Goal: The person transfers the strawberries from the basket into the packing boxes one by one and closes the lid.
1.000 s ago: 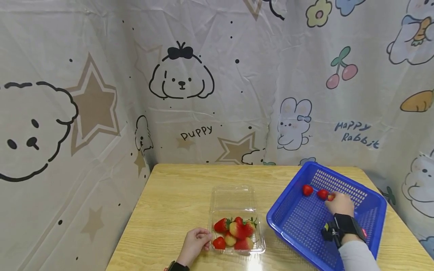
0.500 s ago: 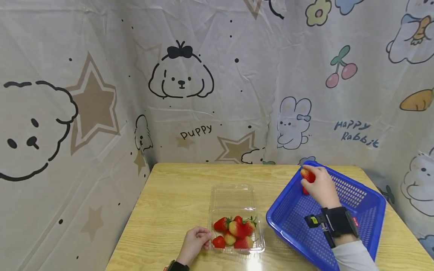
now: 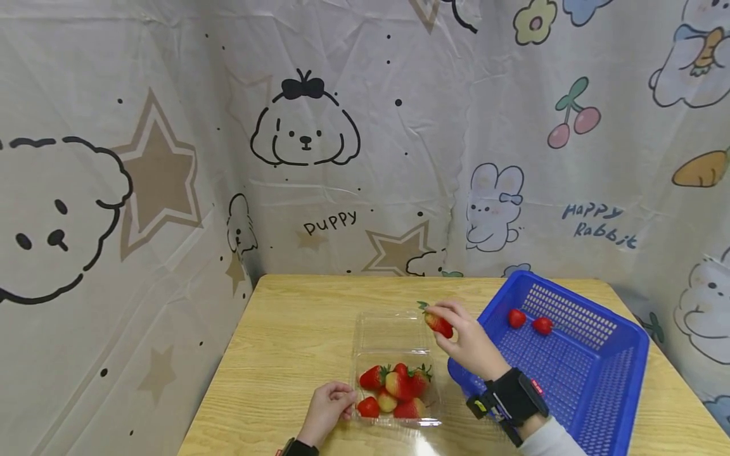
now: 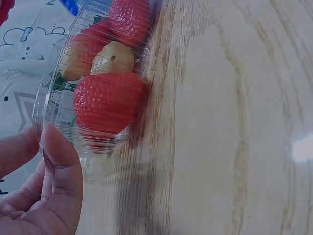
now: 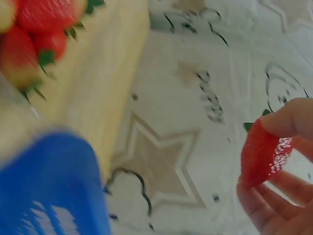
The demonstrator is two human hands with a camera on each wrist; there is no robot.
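Note:
My right hand (image 3: 470, 342) pinches a strawberry (image 3: 438, 323) between thumb and fingers, in the air between the blue basket and the clear plastic box. In the right wrist view that strawberry (image 5: 261, 154) is red with green leaves at one end. The clear plastic box (image 3: 390, 332) lies with its lid folded back, and several red and pale strawberries (image 3: 399, 386) fill its near half. At the box's left side my left hand (image 3: 327, 405) pinches the rim; the left wrist view shows thumb and finger (image 4: 61, 147) on the clear edge.
The blue perforated basket (image 3: 570, 380) stands at the right of the wooden table (image 3: 285, 335), with two red strawberries (image 3: 529, 322) near its far left corner. A printed curtain (image 3: 342, 190) hangs behind the table and along both sides.
The right hand has lifted a strawberry out of the basket and carried it left, past the basket's rim. Two strawberries stay in the basket. The left hand has kept its place.

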